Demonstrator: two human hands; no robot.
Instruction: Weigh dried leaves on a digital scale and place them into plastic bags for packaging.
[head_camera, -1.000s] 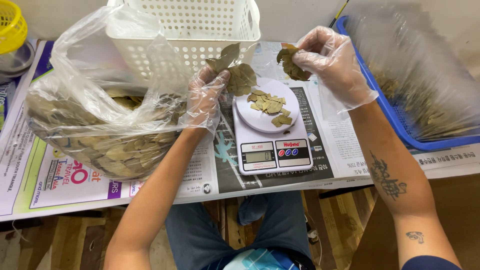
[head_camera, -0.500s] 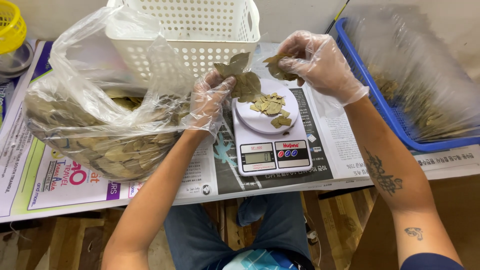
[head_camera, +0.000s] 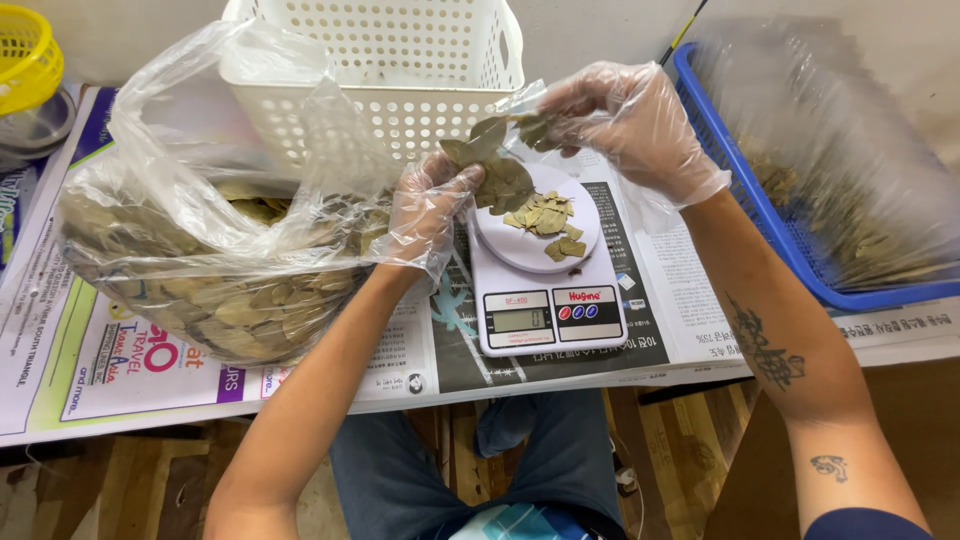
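Dried bay leaves (head_camera: 495, 175): a small bunch is pinched in the left hand (head_camera: 430, 215), thumb and fingers closed on it, held just above the 10 o'clock edge of the weighing pan. The right hand (head_camera: 625, 115), at 1 o'clock from the pan, has its grip closed on a few more leaves, fingertips meeting the top of the left hand's bunch. Both hands wear thin clear gloves.

A small heap of leaves (head_camera: 548, 220) already lies on the round white pan of the digital scale (head_camera: 545, 275); it covers only the middle of the pan, so weighing is judged to be at an early stage, with the held leaves not yet added. The display is too small to read.

At 9 o'clock from the scale, a large clear plastic bag (head_camera: 200, 250) lies open, holding most of the leaves. A white perforated basket (head_camera: 390, 60) stands at 12 o'clock. A blue crate (head_camera: 800, 200) lined with plastic sits at 3 o'clock. Newspaper (head_camera: 150, 370) covers the worktop
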